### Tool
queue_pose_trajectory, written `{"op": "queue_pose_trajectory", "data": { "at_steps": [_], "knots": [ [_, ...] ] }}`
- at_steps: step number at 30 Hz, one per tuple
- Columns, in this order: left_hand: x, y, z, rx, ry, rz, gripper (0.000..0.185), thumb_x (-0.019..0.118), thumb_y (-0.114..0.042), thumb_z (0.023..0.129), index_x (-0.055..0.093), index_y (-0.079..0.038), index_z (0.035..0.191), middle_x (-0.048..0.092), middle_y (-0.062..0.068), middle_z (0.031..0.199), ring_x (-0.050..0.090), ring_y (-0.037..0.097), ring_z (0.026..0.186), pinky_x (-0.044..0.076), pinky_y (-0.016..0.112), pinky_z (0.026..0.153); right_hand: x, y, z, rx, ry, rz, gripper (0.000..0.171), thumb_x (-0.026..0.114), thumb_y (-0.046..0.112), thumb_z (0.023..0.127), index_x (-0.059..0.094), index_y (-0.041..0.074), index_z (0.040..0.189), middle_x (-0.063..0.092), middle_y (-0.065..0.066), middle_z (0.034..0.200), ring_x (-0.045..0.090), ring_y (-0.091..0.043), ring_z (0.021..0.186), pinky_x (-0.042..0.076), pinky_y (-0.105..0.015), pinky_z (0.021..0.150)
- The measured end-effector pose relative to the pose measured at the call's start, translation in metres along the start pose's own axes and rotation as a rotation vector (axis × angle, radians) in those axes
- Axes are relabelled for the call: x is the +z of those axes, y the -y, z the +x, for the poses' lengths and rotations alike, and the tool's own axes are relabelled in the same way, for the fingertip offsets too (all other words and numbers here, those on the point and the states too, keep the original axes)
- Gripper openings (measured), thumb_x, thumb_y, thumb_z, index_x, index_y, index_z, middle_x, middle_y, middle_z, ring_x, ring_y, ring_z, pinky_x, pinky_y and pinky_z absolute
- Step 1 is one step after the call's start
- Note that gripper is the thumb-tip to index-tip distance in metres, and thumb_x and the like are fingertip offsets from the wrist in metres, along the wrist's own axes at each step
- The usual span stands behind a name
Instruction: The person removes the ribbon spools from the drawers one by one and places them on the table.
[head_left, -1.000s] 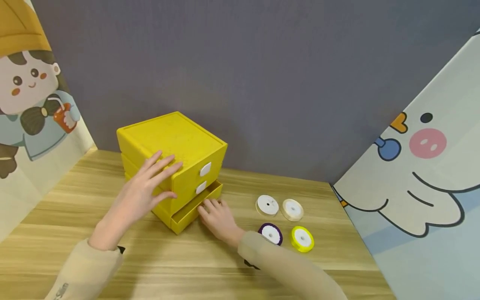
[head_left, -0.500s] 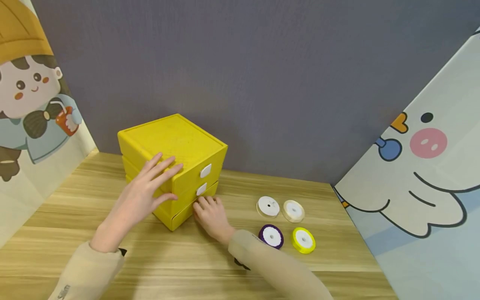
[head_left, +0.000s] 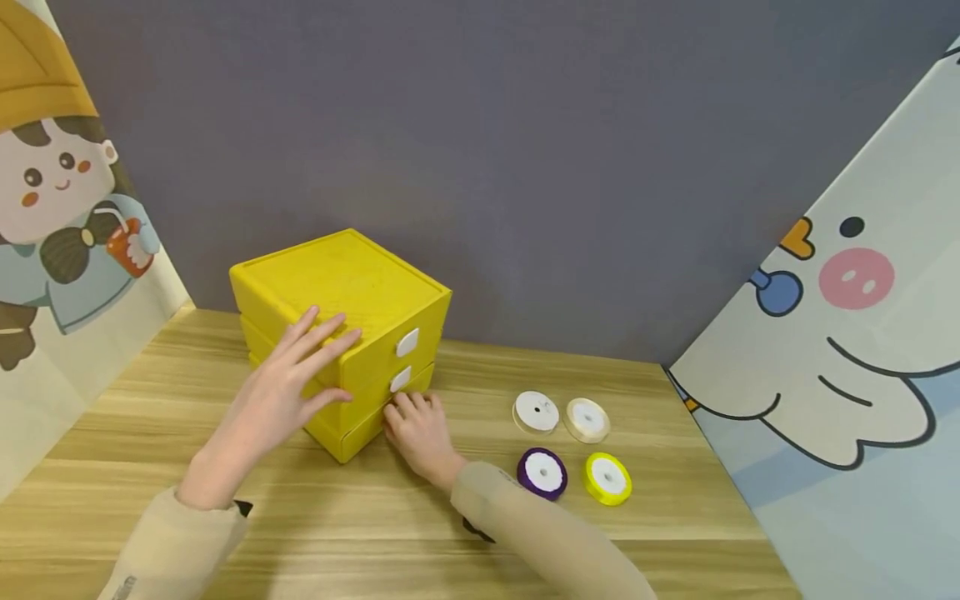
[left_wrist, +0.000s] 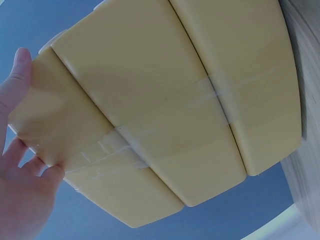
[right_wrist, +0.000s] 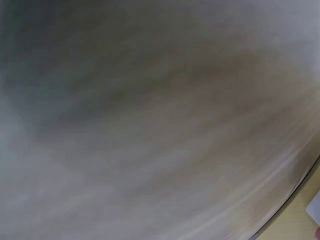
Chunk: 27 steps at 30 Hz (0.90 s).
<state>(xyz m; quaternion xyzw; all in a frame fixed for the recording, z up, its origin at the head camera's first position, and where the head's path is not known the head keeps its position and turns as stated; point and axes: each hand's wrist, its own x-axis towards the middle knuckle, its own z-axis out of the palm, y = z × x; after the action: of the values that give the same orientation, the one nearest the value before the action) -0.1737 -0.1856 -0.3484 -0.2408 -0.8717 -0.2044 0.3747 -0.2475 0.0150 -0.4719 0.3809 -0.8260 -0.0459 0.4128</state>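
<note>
A yellow drawer box [head_left: 345, 287] with three stacked drawers stands on the wooden table. My left hand [head_left: 281, 387] lies over its near top corner, fingers stretched out on the top and thumb in front of the face. In the left wrist view, the left hand [left_wrist: 25, 195] touches the box edge beside clear tape [left_wrist: 117, 145] on its side. My right hand [head_left: 420, 437] touches the bottom drawer [head_left: 362, 435] at its front, hiding any handle there. White handles mark the top drawer [head_left: 407, 342] and middle drawer [head_left: 401, 379]. The bottom drawer sits flush.
To the right on the table [head_left: 660, 500] lie several ribbon spools: a white one [head_left: 536, 412], a cream one [head_left: 587, 419], a purple one [head_left: 542, 472] and a yellow one [head_left: 607, 478]. A grey wall [head_left: 525, 167] rises behind the box.
The bottom drawer, partly pulled out one second ago, has slid in flush, with my right hand moving inward against its front. My left hand has stayed on the box.
</note>
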Motion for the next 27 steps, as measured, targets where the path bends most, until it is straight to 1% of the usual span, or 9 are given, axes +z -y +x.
{"op": "queue_pose_trajectory", "data": {
  "at_steps": [2, 5, 9, 12, 18, 20, 22, 26, 27],
  "knots": [
    [0.000, 0.000, 0.000, -0.002, 0.000, -0.003, 0.079, 0.085, -0.017, 0.063, 0.055, -0.018, 0.136, 0.051, 0.014, 0.143, 0.036, 0.038, 0.140, 0.041, 0.053, 0.109, 0.000, 0.000, 0.000, 0.006, 0.003, 0.008, 0.015, 0.072, 0.033, 0.083, 0.062, 0.022, 0.086, 0.060, 0.008, 0.088, 0.059, -0.011, 0.086, 0.049, -0.027, 0.078],
    [-0.001, -0.001, 0.000, -0.003, 0.003, -0.008, 0.079, 0.085, -0.016, 0.063, 0.055, -0.018, 0.136, 0.051, 0.014, 0.143, 0.035, 0.038, 0.140, 0.038, 0.054, 0.111, 0.001, 0.001, 0.000, 0.015, 0.004, 0.015, 0.016, 0.073, 0.033, 0.082, 0.062, 0.021, 0.086, 0.059, 0.008, 0.088, 0.059, -0.011, 0.085, 0.049, -0.026, 0.077],
    [-0.001, -0.002, 0.001, -0.002, 0.005, -0.006, 0.079, 0.085, -0.015, 0.062, 0.055, -0.017, 0.135, 0.052, 0.014, 0.142, 0.035, 0.038, 0.141, 0.046, 0.058, 0.100, 0.000, 0.001, 0.001, 0.023, 0.008, 0.033, 0.018, 0.075, 0.032, 0.081, 0.062, 0.021, 0.086, 0.059, 0.008, 0.089, 0.059, -0.010, 0.085, 0.050, -0.026, 0.078],
    [-0.001, -0.002, 0.001, -0.001, 0.006, -0.006, 0.078, 0.085, -0.015, 0.061, 0.056, -0.016, 0.134, 0.052, 0.015, 0.141, 0.035, 0.039, 0.140, 0.050, 0.059, 0.096, 0.000, 0.001, 0.001, 0.022, 0.017, 0.050, 0.019, 0.076, 0.032, 0.080, 0.062, 0.021, 0.086, 0.059, 0.008, 0.089, 0.059, -0.010, 0.086, 0.050, -0.026, 0.079],
    [-0.001, -0.002, 0.001, -0.003, 0.007, -0.004, 0.078, 0.086, -0.013, 0.061, 0.056, -0.015, 0.133, 0.052, 0.017, 0.141, 0.035, 0.041, 0.140, 0.052, 0.059, 0.093, -0.001, -0.002, 0.000, 0.011, 0.034, 0.074, 0.018, 0.075, 0.031, 0.080, 0.062, 0.021, 0.088, 0.058, 0.008, 0.090, 0.059, -0.010, 0.087, 0.051, -0.027, 0.081],
    [-0.002, -0.002, 0.001, 0.000, 0.006, 0.002, 0.078, 0.086, -0.013, 0.061, 0.056, -0.014, 0.133, 0.052, 0.017, 0.141, 0.036, 0.042, 0.139, 0.051, 0.059, 0.094, -0.003, -0.003, 0.000, 0.007, 0.056, 0.106, 0.019, 0.074, 0.029, 0.080, 0.061, 0.020, 0.090, 0.058, 0.007, 0.092, 0.059, -0.010, 0.089, 0.052, -0.028, 0.082],
    [-0.002, -0.003, 0.001, -0.001, 0.009, 0.009, 0.078, 0.086, -0.013, 0.062, 0.056, -0.013, 0.133, 0.051, 0.018, 0.141, 0.036, 0.043, 0.138, 0.050, 0.060, 0.096, -0.006, -0.006, 0.000, 0.003, 0.093, 0.163, 0.020, 0.073, 0.027, 0.082, 0.059, 0.019, 0.093, 0.058, 0.006, 0.095, 0.060, -0.011, 0.091, 0.053, -0.029, 0.083],
    [-0.005, -0.006, 0.002, -0.011, 0.035, 0.024, 0.077, 0.085, -0.013, 0.063, 0.055, -0.013, 0.134, 0.050, 0.020, 0.142, 0.036, 0.044, 0.138, 0.039, 0.062, 0.106, -0.018, -0.012, -0.001, 0.005, 0.167, 0.292, 0.024, 0.071, 0.028, 0.086, 0.058, 0.016, 0.103, 0.059, 0.002, 0.105, 0.061, -0.014, 0.099, 0.055, -0.036, 0.088],
    [-0.005, -0.007, 0.003, -0.013, 0.045, 0.032, 0.077, 0.085, -0.014, 0.064, 0.054, -0.013, 0.134, 0.049, 0.020, 0.143, 0.037, 0.045, 0.137, 0.037, 0.063, 0.108, -0.022, -0.014, -0.001, 0.012, 0.178, 0.308, 0.026, 0.071, 0.029, 0.086, 0.059, 0.016, 0.105, 0.060, 0.001, 0.108, 0.062, -0.015, 0.101, 0.055, -0.037, 0.089]
  ]
}}
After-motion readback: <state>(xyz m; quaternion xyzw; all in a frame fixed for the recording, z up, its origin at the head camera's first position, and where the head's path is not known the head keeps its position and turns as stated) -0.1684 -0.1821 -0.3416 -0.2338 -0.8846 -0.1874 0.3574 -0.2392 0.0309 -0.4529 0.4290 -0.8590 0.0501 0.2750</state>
